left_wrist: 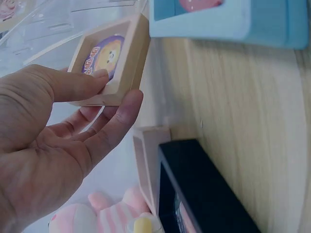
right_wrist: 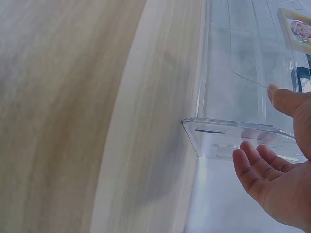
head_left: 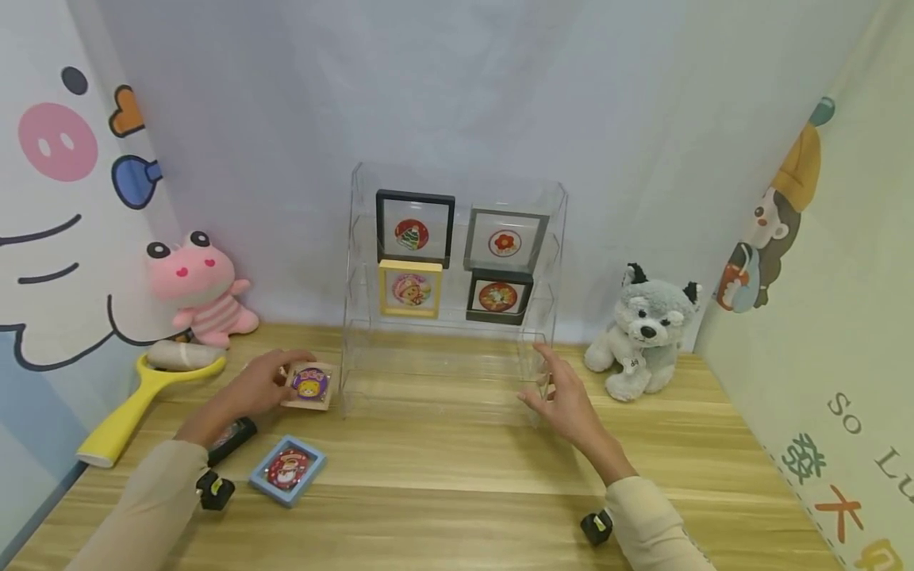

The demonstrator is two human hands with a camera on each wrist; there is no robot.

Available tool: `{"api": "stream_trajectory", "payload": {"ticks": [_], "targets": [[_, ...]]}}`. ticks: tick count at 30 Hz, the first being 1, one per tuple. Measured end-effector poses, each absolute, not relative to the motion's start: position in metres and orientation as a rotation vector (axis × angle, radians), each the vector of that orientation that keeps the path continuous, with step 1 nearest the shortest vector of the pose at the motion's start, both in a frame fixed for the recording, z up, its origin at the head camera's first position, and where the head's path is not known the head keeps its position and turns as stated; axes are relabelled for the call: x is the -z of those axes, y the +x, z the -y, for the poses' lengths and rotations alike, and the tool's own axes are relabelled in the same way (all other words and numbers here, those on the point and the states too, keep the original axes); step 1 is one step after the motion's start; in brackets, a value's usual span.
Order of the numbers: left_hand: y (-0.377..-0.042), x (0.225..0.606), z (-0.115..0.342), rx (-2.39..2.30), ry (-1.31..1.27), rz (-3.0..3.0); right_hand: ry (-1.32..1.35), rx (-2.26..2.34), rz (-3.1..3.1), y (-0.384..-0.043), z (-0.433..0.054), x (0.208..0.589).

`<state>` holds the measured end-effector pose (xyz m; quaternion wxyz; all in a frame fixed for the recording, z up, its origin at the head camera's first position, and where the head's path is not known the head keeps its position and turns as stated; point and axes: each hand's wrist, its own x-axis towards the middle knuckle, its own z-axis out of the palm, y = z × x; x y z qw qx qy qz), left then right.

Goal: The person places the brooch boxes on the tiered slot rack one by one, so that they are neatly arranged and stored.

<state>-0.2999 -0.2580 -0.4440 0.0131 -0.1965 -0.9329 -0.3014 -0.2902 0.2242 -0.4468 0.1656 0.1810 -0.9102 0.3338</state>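
Note:
My left hand (head_left: pixel 260 386) pinches a beige square frame (head_left: pixel 323 388) between thumb and fingers, beside the left end of a clear acrylic rack (head_left: pixel 443 363). A round purple badge with a bear (left_wrist: pixel 103 58) shows inside that frame. At the rack's right end is my right hand (head_left: pixel 569 403), its fingers loosely bent and holding nothing. In the right wrist view the thumb overlaps the rack's front side, and the other fingers are outside its side panel (right_wrist: pixel 233 133). The rack carries a black frame (head_left: pixel 452 230) and a grey frame (head_left: pixel 540 238) above a yellow frame (head_left: pixel 383 292) and a dark frame (head_left: pixel 500 319).
On the table, a blue frame (head_left: pixel 314 468) lies near the left forearm, and a black frame (head_left: pixel 243 436) is partly hidden by it. Another beige frame (left_wrist: pixel 151 160) stands behind the black one. A yellow lint roller (head_left: pixel 124 412), pink plush (head_left: pixel 214 313) and grey plush dog (head_left: pixel 646 341) flank the rack.

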Motion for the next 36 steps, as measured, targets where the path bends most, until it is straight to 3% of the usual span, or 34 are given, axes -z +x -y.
{"api": "stream_trajectory", "payload": {"ticks": [9, 18, 29, 36], "targets": [[-0.284, 0.428, 0.272, 1.000, -0.538, 2.815, 0.511, -0.944, 2.588, -0.289, -0.223, 0.446], [-0.273, 0.396, 0.270, 0.904, -0.637, 2.583, 0.521, -0.946, 2.580, -0.290, -0.223, 0.446], [-0.267, 0.359, 0.232, 0.884, -0.749, 2.391, 0.521, -0.953, 2.589, -0.290, -0.224, 0.443], [-0.281, 0.351, 0.197, 0.873, -0.839, 2.428, 0.520, -0.968, 2.597, -0.290, -0.224, 0.445]]}}
